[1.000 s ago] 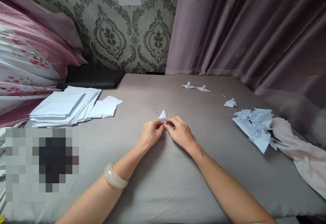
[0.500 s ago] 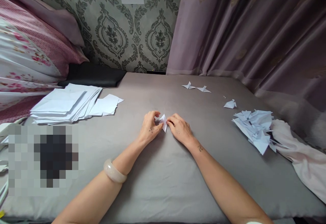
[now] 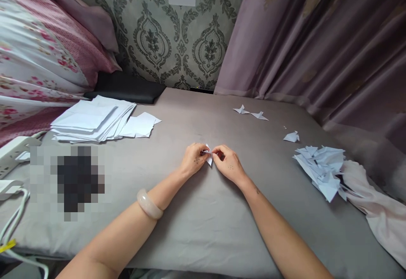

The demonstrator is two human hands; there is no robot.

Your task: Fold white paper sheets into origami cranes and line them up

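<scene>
Over the middle of the grey-covered surface (image 3: pixel 203 211), a small piece of white folded paper (image 3: pixel 209 160) stands between my two hands. My left hand (image 3: pixel 193 160) pinches it from the left with thumb and forefinger; a pale bangle (image 3: pixel 149 204) circles that forearm. From the other side, my right hand (image 3: pixel 229 163) has its thumb and fingertips closed at the paper's right edge. The fingers cover much of the paper, so its full shape is hidden.
Two folded paper birds (image 3: pixel 259 116) lie at the back, another folded piece (image 3: pixel 292 137) to the right. A heap of folded paper (image 3: pixel 322 169) is beside pale cloth (image 3: pixel 364 190). Paper sheets (image 3: pixel 84 118) are stacked left, near a power strip (image 3: pixel 14 154) and a blurred patch (image 3: pixel 79 181).
The whole view has shifted, so the scene sits slightly further right. My right fingers have changed their pinch at the paper's edge, and the paper has turned a little.
</scene>
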